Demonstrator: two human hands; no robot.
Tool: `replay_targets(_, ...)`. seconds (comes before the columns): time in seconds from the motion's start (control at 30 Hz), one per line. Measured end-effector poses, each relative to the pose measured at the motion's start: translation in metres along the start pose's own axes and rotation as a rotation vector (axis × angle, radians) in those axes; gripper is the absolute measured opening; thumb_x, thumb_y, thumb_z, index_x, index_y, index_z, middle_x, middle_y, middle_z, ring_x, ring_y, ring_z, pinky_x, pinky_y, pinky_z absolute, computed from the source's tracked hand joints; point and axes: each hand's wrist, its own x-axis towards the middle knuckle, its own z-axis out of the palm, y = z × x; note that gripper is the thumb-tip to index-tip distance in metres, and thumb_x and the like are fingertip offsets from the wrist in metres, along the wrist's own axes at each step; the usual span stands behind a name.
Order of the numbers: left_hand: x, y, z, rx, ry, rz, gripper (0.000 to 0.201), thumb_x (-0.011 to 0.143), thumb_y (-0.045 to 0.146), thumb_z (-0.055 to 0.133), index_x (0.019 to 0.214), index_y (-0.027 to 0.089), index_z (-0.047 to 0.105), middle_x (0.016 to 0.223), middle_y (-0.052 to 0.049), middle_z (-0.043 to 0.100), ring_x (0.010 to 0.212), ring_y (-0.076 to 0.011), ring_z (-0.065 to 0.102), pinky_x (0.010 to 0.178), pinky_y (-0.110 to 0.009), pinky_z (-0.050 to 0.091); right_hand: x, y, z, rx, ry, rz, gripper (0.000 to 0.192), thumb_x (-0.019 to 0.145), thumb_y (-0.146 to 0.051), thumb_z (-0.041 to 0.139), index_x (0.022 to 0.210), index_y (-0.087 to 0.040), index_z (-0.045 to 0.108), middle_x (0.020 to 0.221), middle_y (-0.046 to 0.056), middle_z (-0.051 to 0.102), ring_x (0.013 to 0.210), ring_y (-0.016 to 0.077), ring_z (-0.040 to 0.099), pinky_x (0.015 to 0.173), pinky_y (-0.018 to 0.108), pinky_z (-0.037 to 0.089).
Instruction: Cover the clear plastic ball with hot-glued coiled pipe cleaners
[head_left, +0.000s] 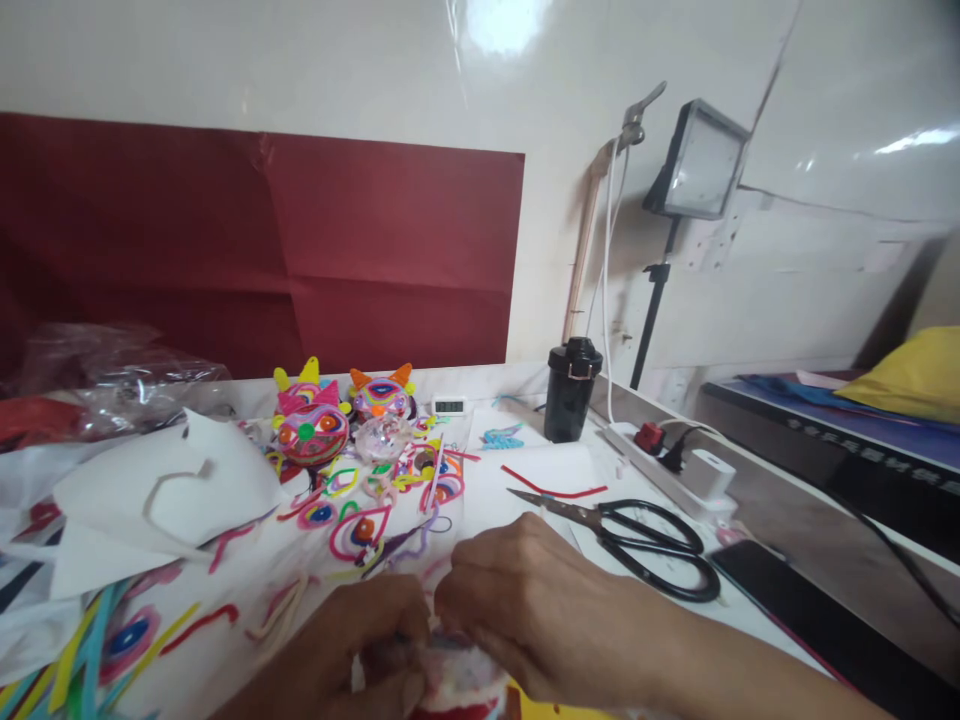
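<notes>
At the bottom centre, my left hand (pixel 375 640) is closed at the side of a clear, roundish object (pixel 461 675) with red at its base. My right hand (pixel 525 600) bends over its top, fingers pressed together; whatever they pinch is hidden. Beyond my hands lie eye-shaped pieces (pixel 364 530) made of coloured fuzzy strips. Finished-looking decorated balls with ears (pixel 311 435) stand behind them, beside a clear ball (pixel 382 437). Black-handled scissors (pixel 619 530) rest to the right of my right hand, near a bent red strip (pixel 551 487).
White paper sheets (pixel 165 490) and loose coloured strips (pixel 82 650) cover the left side. A black cup (pixel 572 390), a small digital clock (pixel 449 406), a power strip (pixel 667 475) and a dark phone (pixel 825 620) occupy the back and right. A lamp (pixel 705 160) stands behind.
</notes>
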Motion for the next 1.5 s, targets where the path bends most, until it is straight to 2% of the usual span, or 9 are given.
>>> replay_targets(0.1,-0.001,0.0,0.002,-0.005,0.009,0.015,0.006,0.077,0.029,0.059,0.08,0.024,0.061,0.078,0.003,0.064,0.072,-0.0172,0.054,0.065,-0.024,0.042,0.0,0.0,0.002,0.011,0.028,-0.004,0.01,0.08,-0.012,0.056,0.085,-0.018,0.062,0.072,-0.002,0.059,0.06,0.0125,0.048,0.05,0.027,0.028)
replay_targets(0.23,-0.005,-0.001,0.0,-0.044,0.09,0.009,0.008,0.078,0.025,0.057,0.083,0.025,0.063,0.077,0.003,0.065,0.071,-0.0173,0.055,0.066,-0.024,0.044,-0.002,0.004,-0.001,0.046,0.07,-0.04,0.011,0.086,-0.012,0.053,0.084,-0.017,0.062,0.074,-0.001,0.059,0.065,0.0122,0.05,0.054,0.025,0.032)
replay_targets(0.37,-0.003,-0.012,-0.004,-0.058,0.038,0.108,0.01,0.076,0.03,0.059,0.085,0.026,0.063,0.074,0.002,0.064,0.071,-0.0186,0.056,0.064,-0.025,0.046,-0.005,0.008,-0.007,0.049,0.077,-0.054,0.012,0.087,-0.011,0.051,0.083,-0.016,0.062,0.075,0.0,0.059,0.068,0.0119,0.051,0.058,0.024,0.034)
replay_targets(0.5,0.001,-0.021,-0.007,-0.021,0.027,0.137,0.009,0.075,0.031,0.061,0.082,0.025,0.063,0.073,0.002,0.063,0.068,-0.0179,0.055,0.061,-0.024,0.045,-0.007,0.014,-0.011,0.056,0.077,-0.055,0.014,0.087,-0.009,0.05,0.082,-0.016,0.062,0.074,0.0,0.06,0.067,0.0121,0.052,0.06,0.023,0.036)
replay_targets(0.63,0.001,-0.016,-0.009,-0.051,0.021,0.134,0.008,0.076,0.03,0.057,0.074,0.023,0.059,0.069,0.002,0.06,0.065,-0.0166,0.052,0.058,-0.024,0.043,-0.01,0.022,-0.013,0.091,0.15,-0.035,0.016,0.092,-0.011,0.047,0.087,-0.014,0.062,0.075,0.002,0.061,0.069,0.0124,0.053,0.065,0.023,0.038)
replay_targets(0.9,0.0,-0.004,-0.009,-0.06,0.072,0.108,0.002,0.075,0.025,0.055,0.075,0.023,0.053,0.073,0.003,0.053,0.07,-0.0161,0.048,0.063,-0.025,0.041,-0.013,0.035,-0.014,0.108,0.208,0.015,0.018,0.092,-0.013,0.047,0.081,-0.014,0.061,0.072,0.003,0.061,0.065,0.0138,0.053,0.062,0.025,0.037)
replay_targets(1.13,0.002,0.006,-0.012,-0.076,0.001,0.105,0.015,0.08,0.033,0.051,0.071,0.022,0.046,0.071,0.003,0.049,0.068,-0.0159,0.046,0.061,-0.025,0.039,-0.014,0.044,-0.018,0.092,0.252,0.02,0.021,0.089,-0.007,0.044,0.08,-0.013,0.062,0.068,0.003,0.062,0.06,0.0129,0.053,0.059,0.024,0.038)
replay_targets(1.3,0.004,0.004,-0.015,-0.062,0.076,0.167,0.021,0.079,0.041,0.055,0.071,0.022,0.05,0.069,0.002,0.05,0.066,-0.0159,0.046,0.059,-0.024,0.039,-0.016,0.051,-0.019,0.094,0.264,0.037,0.021,0.085,-0.004,0.044,0.08,-0.014,0.062,0.068,0.003,0.063,0.059,0.0126,0.053,0.058,0.023,0.038)
replay_targets(1.5,0.005,-0.001,-0.02,-0.062,0.094,0.195,0.03,0.081,0.05,0.053,0.072,0.021,0.052,0.07,0.001,0.052,0.069,-0.0165,0.048,0.059,-0.024,0.042,-0.02,0.058,-0.026,0.087,0.279,0.096,0.021,0.084,-0.004,0.046,0.076,-0.014,0.062,0.064,0.002,0.061,0.055,0.0115,0.051,0.055,0.022,0.036)
